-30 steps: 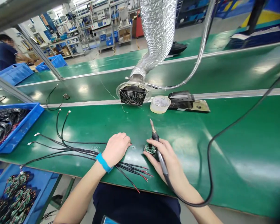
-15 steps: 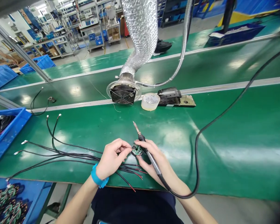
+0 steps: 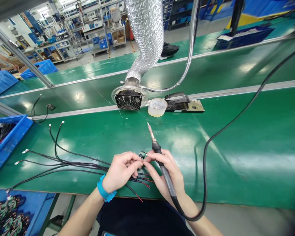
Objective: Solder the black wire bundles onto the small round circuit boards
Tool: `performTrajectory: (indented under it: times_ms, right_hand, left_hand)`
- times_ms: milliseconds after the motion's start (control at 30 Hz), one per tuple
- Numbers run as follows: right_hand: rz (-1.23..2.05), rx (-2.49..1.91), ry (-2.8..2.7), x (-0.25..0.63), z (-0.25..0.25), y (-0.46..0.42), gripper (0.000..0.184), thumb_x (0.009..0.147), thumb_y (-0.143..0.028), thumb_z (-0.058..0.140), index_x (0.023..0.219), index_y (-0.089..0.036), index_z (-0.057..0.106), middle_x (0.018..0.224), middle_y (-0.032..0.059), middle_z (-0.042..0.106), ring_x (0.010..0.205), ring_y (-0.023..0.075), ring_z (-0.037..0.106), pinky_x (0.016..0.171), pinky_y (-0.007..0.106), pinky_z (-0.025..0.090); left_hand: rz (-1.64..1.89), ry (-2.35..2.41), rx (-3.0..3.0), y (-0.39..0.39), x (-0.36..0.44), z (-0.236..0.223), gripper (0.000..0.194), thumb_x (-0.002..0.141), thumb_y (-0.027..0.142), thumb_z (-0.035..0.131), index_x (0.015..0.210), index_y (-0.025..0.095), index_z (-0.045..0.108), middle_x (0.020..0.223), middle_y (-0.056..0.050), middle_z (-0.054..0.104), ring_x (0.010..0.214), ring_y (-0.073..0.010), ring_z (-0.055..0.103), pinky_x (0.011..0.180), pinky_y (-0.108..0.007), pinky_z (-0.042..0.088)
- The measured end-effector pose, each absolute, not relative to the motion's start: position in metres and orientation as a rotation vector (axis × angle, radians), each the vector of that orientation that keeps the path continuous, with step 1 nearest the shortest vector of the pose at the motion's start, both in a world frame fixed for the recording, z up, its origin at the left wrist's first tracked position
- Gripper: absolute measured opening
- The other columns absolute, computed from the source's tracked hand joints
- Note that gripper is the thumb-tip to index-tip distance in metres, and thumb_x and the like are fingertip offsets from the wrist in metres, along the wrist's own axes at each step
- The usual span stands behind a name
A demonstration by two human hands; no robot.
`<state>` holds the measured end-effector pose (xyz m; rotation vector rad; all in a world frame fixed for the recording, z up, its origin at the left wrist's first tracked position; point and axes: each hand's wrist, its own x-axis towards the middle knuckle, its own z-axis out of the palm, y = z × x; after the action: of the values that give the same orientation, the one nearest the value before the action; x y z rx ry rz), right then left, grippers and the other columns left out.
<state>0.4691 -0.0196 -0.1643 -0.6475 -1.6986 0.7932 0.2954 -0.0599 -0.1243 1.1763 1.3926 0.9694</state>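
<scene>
The left hand (image 3: pixel 121 170) pinched a small round circuit board (image 3: pixel 143 154) at its fingertips, and the right hand (image 3: pixel 163 170) touched the board's other edge, so the board sat between both sets of fingertips, equally near each. The right hand also gripped the soldering iron (image 3: pixel 159 157), its long axis running up and away, tip beyond the board. Black wires (image 3: pixel 71 160) trailed leftward under the left hand.
</scene>
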Motion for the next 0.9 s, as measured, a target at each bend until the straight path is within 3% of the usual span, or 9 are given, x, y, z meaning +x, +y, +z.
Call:
performTrajectory:
  times_ms: [367,500,633,800,900]
  right_hand:
    - [0.802,-0.911,-1.354,0.448,-0.175,-0.038,0.023,0.098,-0.015,0.071,0.117,-0.024,0.064,0.106,0.002,0.057,0.08,0.0139,0.069,0.076,0.028,0.059]
    - [0.685,-0.877,-1.417,0.445,-0.175,-0.037,0.024,0.099,-0.012,0.07,0.119,-0.024,0.063,0.102,0.003,0.06,0.087,0.0169,0.067,0.078,0.03,0.058]
    - [0.543,-0.831,-1.595,0.449,-0.175,-0.037,0.029,0.1,-0.008,0.065,0.124,-0.024,0.061,0.106,0.007,0.062,0.097,0.0206,0.064,0.085,0.035,0.058]
    - [0.518,-1.001,-1.808,0.454,-0.182,-0.038,0.04,0.102,-0.026,0.068,0.139,-0.024,0.054,0.121,0.0138,0.056,0.108,0.0303,0.061,0.091,0.049,0.056]
    - [0.566,-1.022,-1.852,0.455,-0.185,-0.036,0.039,0.103,-0.029,0.063,0.14,-0.024,0.053,0.123,0.0139,0.053,0.106,0.0297,0.063,0.087,0.045,0.058]
  left_hand:
    - [1.177,1.439,1.074,-0.059,0.313,-0.128,0.029,0.095,0.041,0.069,0.087,0.014,0.065,0.073,0.0,0.06,0.055,-0.0073,0.055,0.055,-0.019,0.048]
    - [1.183,1.405,0.988,-0.059,0.315,-0.128,0.033,0.095,0.046,0.069,0.09,0.014,0.063,0.075,0.001,0.059,0.056,-0.0062,0.048,0.052,-0.018,0.041]
    - [1.181,1.468,1.12,-0.058,0.308,-0.13,0.026,0.097,0.039,0.065,0.089,0.014,0.064,0.08,-0.001,0.06,0.07,-0.0094,0.053,0.065,-0.02,0.045]
    - [1.155,1.621,1.27,-0.056,0.289,-0.133,0.021,0.098,0.033,0.062,0.089,0.015,0.065,0.084,-0.002,0.062,0.076,-0.0117,0.057,0.071,-0.021,0.046]
    - [1.102,1.6,1.271,-0.057,0.283,-0.134,0.022,0.099,0.034,0.062,0.088,0.015,0.066,0.083,-0.002,0.062,0.075,-0.0117,0.057,0.071,-0.022,0.046]
